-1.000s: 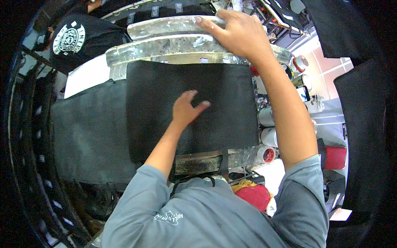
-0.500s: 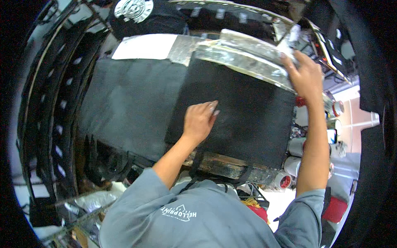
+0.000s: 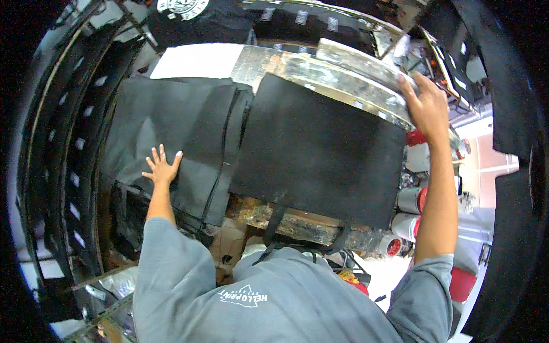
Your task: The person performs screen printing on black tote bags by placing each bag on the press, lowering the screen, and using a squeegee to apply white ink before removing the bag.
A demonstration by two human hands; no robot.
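Observation:
My left hand (image 3: 163, 168) lies flat with fingers spread on a stack of black fabric bags (image 3: 189, 123) at the left. The stack's right edge shows several layers. Beside it, a single black fabric bag (image 3: 320, 151) lies smooth on the worktable, its strap handles (image 3: 338, 237) hanging over the near edge. At the far right, my right hand (image 3: 428, 108) is closed around the end of a long, ink-smeared printing frame (image 3: 357, 57). That frame stands raised, seen nearly edge-on, beyond the bag. Its far side is hidden.
White pots with red rims (image 3: 407, 226) line the table's right side. A white sheet (image 3: 197, 60) lies at the far left. Tall racks with black pieces (image 3: 71, 154) stand left. Across the table is a black shirt with a white round print (image 3: 194, 26).
My left hand has moved left from the single bag onto the stack, its fingers now spread. The stack has shifted left, opening a gap between it and the bag. My right hand keeps hold of the frame.

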